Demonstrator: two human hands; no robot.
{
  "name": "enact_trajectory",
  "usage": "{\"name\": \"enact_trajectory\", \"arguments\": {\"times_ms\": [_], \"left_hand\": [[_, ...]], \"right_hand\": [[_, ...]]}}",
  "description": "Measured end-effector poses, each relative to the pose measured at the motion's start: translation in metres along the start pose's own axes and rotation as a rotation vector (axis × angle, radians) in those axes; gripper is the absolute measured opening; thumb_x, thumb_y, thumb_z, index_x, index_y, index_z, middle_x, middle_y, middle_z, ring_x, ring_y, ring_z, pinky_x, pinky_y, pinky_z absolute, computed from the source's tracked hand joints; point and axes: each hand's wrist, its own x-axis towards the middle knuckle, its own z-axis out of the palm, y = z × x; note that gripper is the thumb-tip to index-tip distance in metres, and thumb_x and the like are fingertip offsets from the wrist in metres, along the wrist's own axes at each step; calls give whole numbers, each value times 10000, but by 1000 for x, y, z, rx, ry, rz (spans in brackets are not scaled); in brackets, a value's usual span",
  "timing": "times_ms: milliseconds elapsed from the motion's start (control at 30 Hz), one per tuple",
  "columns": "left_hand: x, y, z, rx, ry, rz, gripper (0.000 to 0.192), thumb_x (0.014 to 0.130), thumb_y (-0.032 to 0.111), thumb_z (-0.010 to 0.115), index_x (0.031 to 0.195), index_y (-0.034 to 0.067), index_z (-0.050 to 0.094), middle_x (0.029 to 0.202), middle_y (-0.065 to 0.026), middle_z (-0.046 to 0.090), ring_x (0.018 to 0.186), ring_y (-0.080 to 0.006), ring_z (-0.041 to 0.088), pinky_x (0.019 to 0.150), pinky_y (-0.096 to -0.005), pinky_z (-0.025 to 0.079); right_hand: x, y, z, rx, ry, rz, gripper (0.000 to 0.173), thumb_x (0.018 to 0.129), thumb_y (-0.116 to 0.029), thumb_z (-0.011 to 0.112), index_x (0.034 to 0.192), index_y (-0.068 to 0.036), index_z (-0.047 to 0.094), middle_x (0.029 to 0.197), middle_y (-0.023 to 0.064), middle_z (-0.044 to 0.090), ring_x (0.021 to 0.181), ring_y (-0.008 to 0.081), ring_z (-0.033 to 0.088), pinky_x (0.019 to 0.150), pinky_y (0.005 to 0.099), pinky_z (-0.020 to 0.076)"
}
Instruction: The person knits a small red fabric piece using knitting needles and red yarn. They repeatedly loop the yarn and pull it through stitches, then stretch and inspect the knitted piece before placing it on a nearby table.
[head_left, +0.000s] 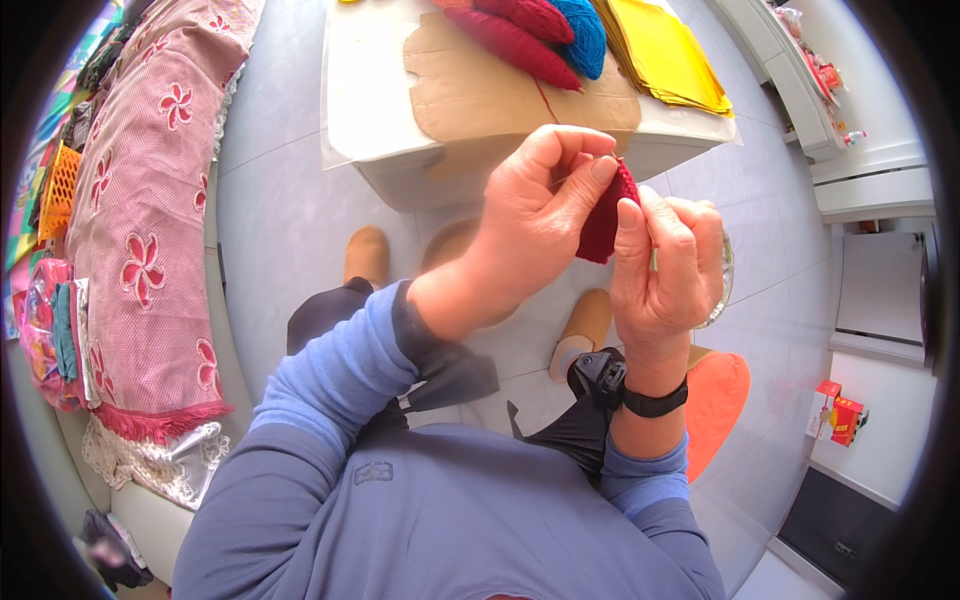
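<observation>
Both my hands are raised in front of me, over the near edge of the table. Between them hangs a small piece of dark red knitted or crocheted fabric (598, 234). My left hand (541, 196) pinches its top corner, where the tip of a thin needle or hook shows; most of that tool is hidden by the fingers. My right hand (666, 251) holds the fabric's right edge between thumb and index finger. A strand of red yarn (545, 101) runs from my left hand up to the red yarn skeins (517, 45) on the table.
Blue yarn (583, 37) lies beside the red skeins on brown cardboard (457, 97) over the white table (367, 112). A stack of yellow sheets (671, 56) is at its right. A pink flowered cloth (150, 225) covers the seat at left. An orange cushion (716, 409) is near my right arm.
</observation>
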Motion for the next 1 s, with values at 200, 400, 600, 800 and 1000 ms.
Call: {"name": "enact_trajectory", "arguments": {"times_ms": [200, 400, 600, 800, 1000], "left_hand": [[-1, 0, 0, 147, 7, 107, 98, 940, -4, 579, 1032, 3, 611, 941, -35, 649, 843, -83, 592, 730, -220, 501], [1, -4, -2, 160, -24, 171, 92, 942, -14, 570, 1023, 12, 604, 941, -18, 645, 862, -77, 590, 780, -226, 496], [2, -8, -3, 85, -40, 131, 85, 963, 15, 564, 1045, 20, 589, 967, -13, 631, 876, -72, 587, 773, -227, 500], [-3, -10, 2, 45, -21, 119, 108, 984, 41, 542, 1084, 35, 581, 946, -6, 625, 845, -59, 580, 736, -220, 501], [-4, -10, 1, 28, -62, 101, 148, 1001, 67, 522, 1138, 39, 570, 931, -5, 624, 803, -40, 566, 670, -201, 487]], "right_hand": [[0, -3, -2, 101, 22, 116, 143, 827, -44, 737, 939, 15, 670, 791, 82, 581, 637, 189, 524, 527, 284, 410], [-1, -8, -10, 438, -12, 486, 89, 953, -71, 610, 946, 17, 623, 865, 43, 591, 688, 75, 480, 606, 214, 405], [0, -8, -12, 661, -14, 670, 92, 963, -68, 594, 927, 14, 616, 844, 29, 571, 670, 56, 438, 605, 190, 378], [3, -8, -16, 606, -68, 618, 71, 944, -39, 607, 900, 16, 612, 826, 26, 569, 684, 67, 443, 621, 199, 371], [6, -7, -16, 448, -93, 511, 36, 869, -20, 678, 888, 3, 658, 781, 46, 584, 652, 107, 516, 579, 231, 407]]}}
